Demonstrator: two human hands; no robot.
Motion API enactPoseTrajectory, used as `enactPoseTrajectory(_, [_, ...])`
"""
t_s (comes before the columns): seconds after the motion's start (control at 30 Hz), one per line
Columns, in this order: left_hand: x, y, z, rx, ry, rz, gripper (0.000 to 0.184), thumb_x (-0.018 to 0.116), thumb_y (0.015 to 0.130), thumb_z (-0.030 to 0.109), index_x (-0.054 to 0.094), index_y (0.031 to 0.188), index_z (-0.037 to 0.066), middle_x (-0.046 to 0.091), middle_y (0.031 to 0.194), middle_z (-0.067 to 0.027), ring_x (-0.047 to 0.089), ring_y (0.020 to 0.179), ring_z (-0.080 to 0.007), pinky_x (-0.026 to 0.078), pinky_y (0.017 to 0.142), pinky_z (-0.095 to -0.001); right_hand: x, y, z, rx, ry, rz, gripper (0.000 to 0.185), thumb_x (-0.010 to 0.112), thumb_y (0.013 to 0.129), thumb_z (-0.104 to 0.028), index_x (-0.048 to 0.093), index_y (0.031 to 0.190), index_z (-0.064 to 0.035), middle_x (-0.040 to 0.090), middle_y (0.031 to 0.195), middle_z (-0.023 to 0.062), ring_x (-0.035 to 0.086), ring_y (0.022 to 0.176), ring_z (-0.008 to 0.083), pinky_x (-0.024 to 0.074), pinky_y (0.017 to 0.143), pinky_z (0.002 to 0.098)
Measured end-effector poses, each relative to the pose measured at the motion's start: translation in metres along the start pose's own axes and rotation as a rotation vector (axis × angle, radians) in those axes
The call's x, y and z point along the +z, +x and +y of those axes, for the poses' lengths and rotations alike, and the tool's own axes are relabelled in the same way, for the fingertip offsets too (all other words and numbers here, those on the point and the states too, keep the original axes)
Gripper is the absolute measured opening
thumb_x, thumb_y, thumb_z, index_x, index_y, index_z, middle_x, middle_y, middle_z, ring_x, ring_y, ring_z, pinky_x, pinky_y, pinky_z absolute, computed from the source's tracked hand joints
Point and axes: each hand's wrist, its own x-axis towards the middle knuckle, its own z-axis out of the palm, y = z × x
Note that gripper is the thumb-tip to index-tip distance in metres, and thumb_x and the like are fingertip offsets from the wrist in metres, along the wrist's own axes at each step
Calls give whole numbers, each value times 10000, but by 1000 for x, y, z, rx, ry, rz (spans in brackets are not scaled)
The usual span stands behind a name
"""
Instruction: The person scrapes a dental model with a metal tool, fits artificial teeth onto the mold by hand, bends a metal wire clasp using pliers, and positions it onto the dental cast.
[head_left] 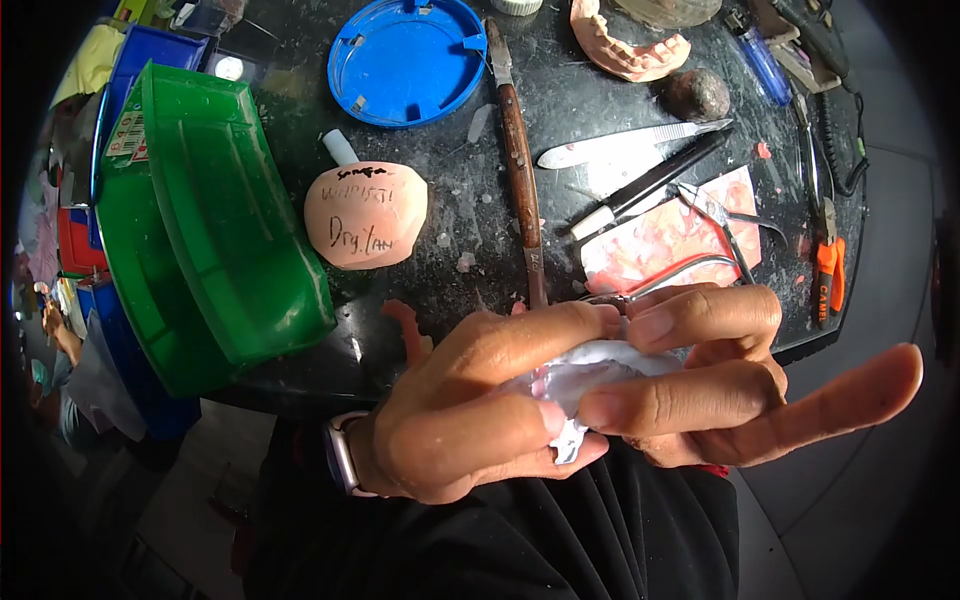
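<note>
Both hands hold a whitish moulded piece (610,362) with a small pink patch, just over the near edge of the dark table. My left hand (470,400), with a watch on its wrist, has its fingers closed on the piece's left side. From the right, my right hand (710,380) pinches the same piece with fingertips on its top and front, one finger stretched outward. The fingers hide much of the piece. Just beyond the hands lie a wooden-handled knife (515,150) and a pink-smeared sheet (640,245) with pliers (715,215) on it.
Green trays (230,220) stand at left, beside a pink cast with writing (365,215). Farther back are a blue round lid (405,60) and a teeth model (625,50). A scalpel handle (620,145), black pen (660,180) and orange-handled tool (830,270) lie at right.
</note>
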Motion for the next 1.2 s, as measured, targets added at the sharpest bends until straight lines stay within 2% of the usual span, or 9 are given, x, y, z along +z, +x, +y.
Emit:
enactPoseTrajectory(0.17, [-4, 7, -6, 97, 25, -53, 383, 785, 574, 4, 458, 774, 7, 526, 1078, -307, 609, 837, -338, 517, 652, -356, 6, 0, 0, 13, 21, 118, 884, 731, 515, 54, 266, 1266, 92, 596, 661, -19, 468, 576, 102, 340, 462, 158])
enactPoseTrajectory(0.43, [-11, 13, -3, 152, 130, -123, 377, 769, 575, -18, 452, 779, 2, 532, 1066, -308, 631, 785, -304, 524, 578, -312, 45, 6, -11, 59, -83, 599, 942, 741, 474, 102, 245, 1275, 116, 591, 645, -10, 465, 536, 83, 329, 428, 127])
enactPoseTrajectory(0.5, [-13, 13, -2, 136, 198, -148, 497, 794, 573, 59, 386, 855, 40, 545, 1027, -296, 639, 773, -291, 523, 574, -288, 39, 2, -10, 57, -97, 532, 972, 721, 471, 121, 201, 1291, 110, 589, 644, -2, 473, 541, 81, 336, 426, 125])
enactPoseTrajectory(0.57, [-14, 15, 1, 116, 278, -191, 726, 849, 550, 209, 259, 961, 108, 565, 957, -278, 650, 742, -285, 523, 571, -254, 34, -4, -8, 38, -89, 467, 949, 704, 478, 139, 201, 1283, 119, 592, 649, 12, 487, 552, 82, 350, 427, 125])
enactPoseTrajectory(0.67, [-17, 19, 2, 132, 271, -216, 702, 841, 563, 196, 273, 967, 109, 565, 964, -281, 646, 711, -265, 504, 546, -232, 26, -16, -2, -4, -61, 374, 877, 679, 496, 164, 235, 1252, 144, 603, 661, 36, 513, 572, 84, 377, 431, 127])
enactPoseTrajectory(0.8, [-11, 16, -6, 225, 287, -142, 653, 826, 591, 211, 297, 960, 108, 577, 942, -275, 633, 666, -226, 465, 505, -198, 0, -6, -9, 157, 145, 132, 440, 670, 649, 65, 462, 1026, 156, 628, 737, 84, 573, 644, 151, 447, 482, 160])
enactPoseTrajectory(0.87, [-10, 16, -7, 243, 302, -135, 635, 819, 603, 220, 304, 958, 107, 585, 919, -268, 628, 641, -211, 448, 485, -188, 0, -3, -10, 209, 262, 123, 282, 668, 711, 8, 545, 921, 150, 633, 765, 110, 593, 676, 187, 477, 505, 184])
enactPoseTrajectory(1.03, [-12, 19, -7, 278, 347, -172, 612, 807, 627, 237, 305, 950, 104, 598, 869, -244, 607, 574, -174, 410, 439, -167, 4, 0, -16, 247, 184, 157, 217, 684, 672, 30, 568, 838, 110, 630, 748, 92, 592, 668, 175, 478, 513, 179])
enactPoseTrajectory(1.2, [-2, 16, -12, 336, 406, -41, 625, 817, 618, 263, 298, 927, 103, 610, 836, -212, 582, 516, -135, 390, 426, -153, 8, 1, -21, 259, 57, 179, 163, 700, 634, 51, 592, 755, 70, 627, 732, 75, 591, 660, 163, 480, 522, 173])
